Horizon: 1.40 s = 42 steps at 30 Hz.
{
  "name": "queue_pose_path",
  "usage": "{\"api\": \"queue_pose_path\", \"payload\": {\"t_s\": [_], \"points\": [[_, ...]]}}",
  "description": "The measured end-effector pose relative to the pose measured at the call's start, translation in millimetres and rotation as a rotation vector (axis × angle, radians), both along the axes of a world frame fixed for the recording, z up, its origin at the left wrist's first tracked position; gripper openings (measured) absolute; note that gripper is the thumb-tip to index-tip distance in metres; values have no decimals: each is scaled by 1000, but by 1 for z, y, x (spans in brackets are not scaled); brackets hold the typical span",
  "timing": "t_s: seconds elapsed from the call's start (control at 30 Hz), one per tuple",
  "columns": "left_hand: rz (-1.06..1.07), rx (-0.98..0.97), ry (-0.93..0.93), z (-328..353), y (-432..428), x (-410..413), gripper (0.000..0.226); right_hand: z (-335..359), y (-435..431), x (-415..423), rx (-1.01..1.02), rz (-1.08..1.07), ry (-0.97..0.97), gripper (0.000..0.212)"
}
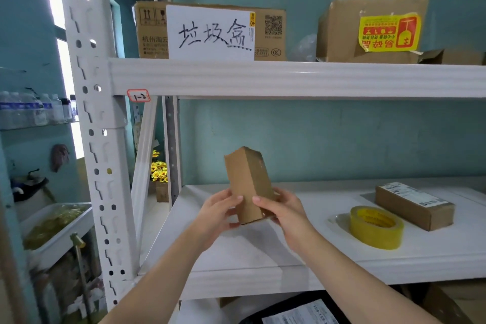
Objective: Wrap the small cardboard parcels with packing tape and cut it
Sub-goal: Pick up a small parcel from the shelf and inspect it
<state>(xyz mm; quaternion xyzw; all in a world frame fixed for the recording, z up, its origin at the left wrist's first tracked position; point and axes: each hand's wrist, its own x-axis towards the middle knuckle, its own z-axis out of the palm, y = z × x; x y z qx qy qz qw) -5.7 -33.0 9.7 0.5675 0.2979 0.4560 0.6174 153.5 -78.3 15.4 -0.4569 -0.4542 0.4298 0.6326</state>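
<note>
A small brown cardboard parcel [246,179] stands almost upright in the air above the white shelf [328,252], leaning slightly left. My left hand [218,212] grips its lower left side and my right hand [282,209] grips its lower right side. A yellow roll of packing tape [376,227] lies flat on the shelf to the right, apart from both hands. Behind the roll rests a second, longer cardboard parcel [414,204] with a white label on top. No cutting tool shows.
The upper shelf [289,79] carries a carton with a handwritten white sign [210,33] and a box with a yellow sticker [370,30]. A white perforated upright [97,139] stands at the left. Yellow flowers [159,171], bottles [34,110] and a tray [56,231] lie beyond it.
</note>
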Motion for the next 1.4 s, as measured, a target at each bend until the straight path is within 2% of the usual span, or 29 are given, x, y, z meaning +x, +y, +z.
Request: {"api": "queue_pose_path", "payload": {"t_s": [0.07,0.17,0.27,0.4,0.5,0.6,0.7,0.77,0.83,0.93,1.07,1.1,1.2,1.3,1.4], "points": [[92,8,-10,6,1,-1,48,3,-4,2,49,-50,-80,51],[145,23,-14,17,3,1,57,4,-7,0,66,-113,-145,71],[206,7,-13,25,4,4,68,0,-9,-4,106,-108,-166,76],[172,-13,-93,24,3,1,49,2,-10,2,145,-77,-46,69],[145,-38,-180,22,0,1,41,-4,-7,8,72,-31,103,84],[111,-25,-194,23,-2,2,39,-11,-7,10,-12,55,174,72],[122,6,-162,22,0,-1,33,-13,-10,8,32,55,174,50],[181,44,-69,21,0,-3,29,-12,-10,6,80,-52,141,54],[206,58,-14,22,-3,-1,29,-12,-12,2,141,-165,13,61],[188,38,-32,28,-10,1,43,-13,-13,-4,237,-236,-212,66],[288,-50,-42,33,-8,-2,96,-9,-12,-1,290,-186,-287,67],[304,-64,-36,33,-8,-3,101,-7,-11,1,292,-169,-292,68],[318,-66,-24,32,-5,-7,80,-6,-11,5,307,-140,-311,71],[316,-71,-121,26,-4,-8,53,-4,-15,6,287,-80,-299,76],[303,-103,-261,21,-6,-6,43,1,-15,6,190,17,-22,82]]}}
